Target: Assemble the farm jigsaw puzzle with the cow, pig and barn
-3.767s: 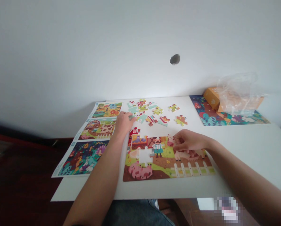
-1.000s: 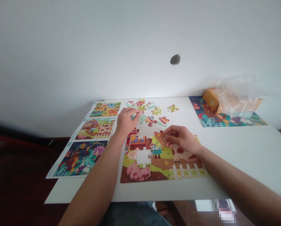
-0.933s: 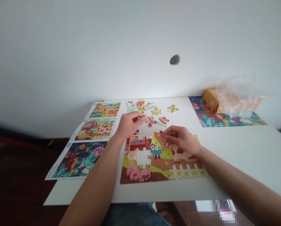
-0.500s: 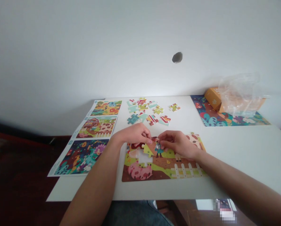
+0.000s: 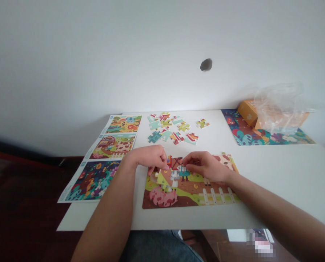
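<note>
A partly assembled farm puzzle (image 5: 189, 198) lies near the table's front edge, with a pink pig at its lower left and a white fence at its lower right. My left hand (image 5: 155, 159) pinches a green and brown puzzle piece (image 5: 164, 179) over the gap above the pig. The piece overlaps the gap and looks slightly out of line with it. My right hand (image 5: 203, 165) has its thumb and fingertips close together at the figure in the teal skirt (image 5: 184, 174); whatever is between them is too small to make out.
Loose puzzle pieces (image 5: 165, 134) lie behind the puzzle. A sheet of three reference pictures (image 5: 111, 146) is at the left. At the back right, an orange box (image 5: 247, 113) and clear plastic bag (image 5: 278, 109) rest on a dark picture board (image 5: 241, 135).
My left hand has moved slightly left and down with the green and brown piece, from beside the teal-skirted figure to the gap above the pig. My right hand has hardly moved.
</note>
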`<act>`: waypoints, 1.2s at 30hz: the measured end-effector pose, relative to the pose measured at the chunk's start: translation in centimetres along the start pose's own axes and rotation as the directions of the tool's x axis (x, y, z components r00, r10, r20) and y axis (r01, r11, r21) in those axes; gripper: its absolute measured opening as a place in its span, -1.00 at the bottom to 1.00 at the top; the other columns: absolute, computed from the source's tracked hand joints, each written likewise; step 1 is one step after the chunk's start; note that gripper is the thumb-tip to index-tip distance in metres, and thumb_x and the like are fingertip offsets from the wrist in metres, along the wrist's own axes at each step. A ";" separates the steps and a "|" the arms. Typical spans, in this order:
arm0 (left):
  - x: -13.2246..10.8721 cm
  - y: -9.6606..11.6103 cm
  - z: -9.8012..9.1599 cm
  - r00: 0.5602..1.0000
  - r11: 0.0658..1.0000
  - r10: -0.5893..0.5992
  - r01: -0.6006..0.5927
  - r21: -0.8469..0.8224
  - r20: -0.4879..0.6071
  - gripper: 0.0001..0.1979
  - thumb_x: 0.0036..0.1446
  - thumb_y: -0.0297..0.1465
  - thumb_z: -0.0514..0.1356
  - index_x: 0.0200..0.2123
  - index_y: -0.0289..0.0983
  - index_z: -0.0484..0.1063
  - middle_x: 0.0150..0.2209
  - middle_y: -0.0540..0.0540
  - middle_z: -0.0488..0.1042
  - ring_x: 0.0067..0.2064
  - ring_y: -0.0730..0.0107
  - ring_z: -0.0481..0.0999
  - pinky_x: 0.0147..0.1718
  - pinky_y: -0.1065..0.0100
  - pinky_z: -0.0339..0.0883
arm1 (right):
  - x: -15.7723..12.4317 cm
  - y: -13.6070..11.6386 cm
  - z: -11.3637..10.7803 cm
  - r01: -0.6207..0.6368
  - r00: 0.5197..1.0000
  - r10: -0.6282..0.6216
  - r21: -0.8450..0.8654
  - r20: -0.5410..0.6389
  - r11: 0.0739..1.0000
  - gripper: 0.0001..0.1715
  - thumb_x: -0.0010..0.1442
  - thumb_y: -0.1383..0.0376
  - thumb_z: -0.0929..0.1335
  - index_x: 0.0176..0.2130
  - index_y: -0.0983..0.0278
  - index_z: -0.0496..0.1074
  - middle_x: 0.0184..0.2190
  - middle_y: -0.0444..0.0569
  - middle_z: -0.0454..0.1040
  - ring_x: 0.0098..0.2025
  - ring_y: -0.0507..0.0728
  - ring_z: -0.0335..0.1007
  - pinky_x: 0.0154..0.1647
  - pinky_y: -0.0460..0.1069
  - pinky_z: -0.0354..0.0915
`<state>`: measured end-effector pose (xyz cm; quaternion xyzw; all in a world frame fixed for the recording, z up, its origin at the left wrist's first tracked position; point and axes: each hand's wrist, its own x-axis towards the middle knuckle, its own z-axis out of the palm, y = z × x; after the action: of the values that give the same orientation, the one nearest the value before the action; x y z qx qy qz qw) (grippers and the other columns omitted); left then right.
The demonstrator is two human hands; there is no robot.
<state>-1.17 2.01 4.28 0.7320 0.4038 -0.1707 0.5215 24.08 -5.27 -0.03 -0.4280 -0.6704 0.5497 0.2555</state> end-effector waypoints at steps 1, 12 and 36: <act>0.0 0.1 0.0 1.000 1.000 0.003 -0.003 -0.004 0.004 -0.70 0.07 -0.16 0.27 -0.48 -0.28 0.49 -0.63 -0.02 0.48 -0.63 0.42 0.48 -0.58 0.50 0.21 | 0.0 0.0 0.0 0.003 1.000 -0.003 0.001 0.004 1.000 -0.68 0.22 0.15 0.39 -0.12 0.31 0.54 -0.22 0.02 0.59 -0.26 0.10 0.47 -0.24 -0.01 0.37; -0.2 0.7 0.2 0.996 0.996 0.031 -0.023 -0.086 0.085 -0.70 0.09 -0.15 0.28 -0.45 -0.29 0.43 -0.56 -0.02 0.51 -0.67 0.48 0.42 -0.63 0.50 0.20 | 0.0 -0.1 0.1 0.003 1.000 -0.003 0.005 0.015 1.000 -0.66 0.22 0.13 0.40 -0.13 0.32 0.53 -0.28 0.00 0.58 -0.32 0.08 0.45 -0.31 -0.03 0.34; -0.6 -0.4 -0.6 0.994 0.997 -0.016 0.025 -0.078 0.105 -0.66 0.09 -0.11 0.26 -0.39 -0.30 0.62 -0.27 -0.18 0.66 -0.59 0.48 0.50 -0.71 0.50 0.05 | -1.1 -1.2 0.4 0.515 0.857 -0.438 -0.450 0.270 0.730 -0.62 0.32 0.29 0.32 0.11 0.20 0.47 0.12 0.14 0.40 0.07 0.18 0.41 0.08 0.10 0.36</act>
<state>-1.92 2.39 4.67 0.6966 0.3899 -0.1980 0.5688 23.92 -6.42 1.15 -0.2517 -0.8947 0.2988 0.2165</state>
